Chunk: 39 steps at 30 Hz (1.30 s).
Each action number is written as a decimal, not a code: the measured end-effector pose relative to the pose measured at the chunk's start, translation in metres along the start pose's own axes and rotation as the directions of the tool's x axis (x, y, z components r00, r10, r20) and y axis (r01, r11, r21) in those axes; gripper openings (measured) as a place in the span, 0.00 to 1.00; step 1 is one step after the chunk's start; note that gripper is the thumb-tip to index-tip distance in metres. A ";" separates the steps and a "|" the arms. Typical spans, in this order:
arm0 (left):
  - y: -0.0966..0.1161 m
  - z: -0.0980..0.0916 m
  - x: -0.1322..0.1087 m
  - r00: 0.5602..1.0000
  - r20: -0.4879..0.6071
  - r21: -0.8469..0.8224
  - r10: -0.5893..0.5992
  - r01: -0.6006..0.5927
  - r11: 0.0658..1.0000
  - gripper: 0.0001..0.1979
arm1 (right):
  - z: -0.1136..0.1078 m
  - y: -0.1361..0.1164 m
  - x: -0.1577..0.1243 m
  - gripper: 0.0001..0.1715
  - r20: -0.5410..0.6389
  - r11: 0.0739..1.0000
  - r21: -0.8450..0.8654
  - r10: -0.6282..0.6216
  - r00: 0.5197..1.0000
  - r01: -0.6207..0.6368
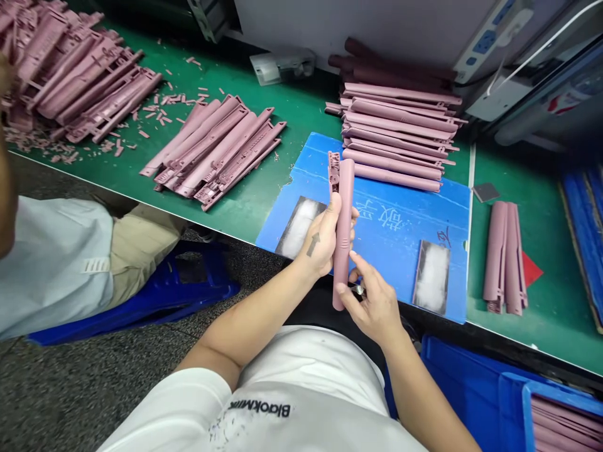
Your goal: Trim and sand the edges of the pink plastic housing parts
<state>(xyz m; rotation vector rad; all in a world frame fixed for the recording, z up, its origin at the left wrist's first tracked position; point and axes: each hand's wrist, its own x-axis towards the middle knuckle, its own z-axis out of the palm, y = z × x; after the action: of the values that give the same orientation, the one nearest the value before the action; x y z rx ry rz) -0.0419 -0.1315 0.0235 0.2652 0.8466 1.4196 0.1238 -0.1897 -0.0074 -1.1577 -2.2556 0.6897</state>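
Long mauve moulded-plastic housing (344,232) held upright over the near edge of a blue corrugated plastic sheet (405,220). Left hand (324,242) closed around its middle; right hand (372,306) pinches its lower part between thumb and fingers.

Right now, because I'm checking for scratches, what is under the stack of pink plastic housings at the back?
The front of the stack of pink plastic housings rests on a blue board, with green bench mat beside it. The pieces themselves cover whatever lies beneath the rest.

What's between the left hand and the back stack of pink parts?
In the head view, the blue mat, plus the top of the pink part that the left hand holds.
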 end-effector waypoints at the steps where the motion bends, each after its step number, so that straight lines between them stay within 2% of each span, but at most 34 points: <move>1: -0.002 0.000 -0.001 1.000 -0.005 0.021 0.018 -0.018 1.000 0.35 | 0.003 0.001 0.000 0.36 -0.021 0.999 -0.026 0.020 1.000 -0.020; 4: -0.007 -0.001 -0.003 0.999 -0.023 0.060 0.043 -0.041 0.997 0.37 | 0.010 0.005 -0.003 0.38 -0.092 0.999 -0.039 0.028 0.995 -0.032; 8: -0.008 -0.002 -0.004 1.000 -0.007 0.034 0.010 -0.010 0.999 0.36 | 0.013 0.011 -0.008 0.39 -0.151 0.998 0.021 -0.057 0.987 0.061; 14: -0.010 -0.005 -0.002 0.997 -0.044 0.108 0.071 -0.066 0.992 0.36 | 0.008 0.012 -0.007 0.40 -0.086 0.995 -0.082 -0.070 0.994 0.063; 19: -0.011 -0.002 -0.006 0.999 0.016 0.025 0.045 -0.045 0.999 0.35 | 0.007 0.002 -0.002 0.39 -0.055 0.969 -0.241 -0.077 0.996 0.062; 22: -0.013 0.002 -0.012 0.995 0.010 0.012 0.102 -0.102 0.995 0.32 | 0.007 -0.003 -0.001 0.37 -0.030 0.942 -0.337 -0.016 0.999 0.004; 25: -0.008 0.002 -0.015 0.990 0.086 -0.027 0.113 -0.111 0.993 0.32 | 0.003 -0.001 -0.002 0.35 -0.043 0.971 -0.239 -0.028 0.999 0.017; 27: 0.001 0.002 -0.015 0.984 0.146 -0.051 0.104 -0.097 0.994 0.33 | -0.004 0.001 -0.003 0.31 0.024 0.997 -0.060 -0.047 0.999 0.049; 30: 0.016 0.001 -0.012 0.973 0.162 -0.050 0.165 -0.159 0.986 0.29 | -0.013 -0.004 -0.007 0.29 0.143 0.992 0.128 -0.025 0.989 0.007; 33: 0.018 0.002 -0.008 0.962 0.167 -0.019 0.218 -0.218 0.976 0.26 | -0.011 -0.012 -0.009 0.29 0.173 0.994 0.085 0.047 0.984 -0.062; 36: 0.009 0.003 -0.008 0.953 0.181 0.068 0.243 -0.259 0.963 0.26 | -0.006 -0.011 -0.011 0.30 0.187 0.991 -0.033 0.132 0.973 -0.128; 39: -0.001 0.003 -0.007 0.939 0.253 0.230 0.234 -0.293 0.928 0.28 | -0.028 0.007 -0.020 0.26 0.087 0.980 -0.052 0.194 0.977 -0.190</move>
<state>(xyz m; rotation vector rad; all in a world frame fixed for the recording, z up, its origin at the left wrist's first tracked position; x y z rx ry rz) -0.0385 -0.1370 0.0275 0.7551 0.8366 1.4905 0.1553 -0.1971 0.0046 -1.4061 -2.2632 0.7858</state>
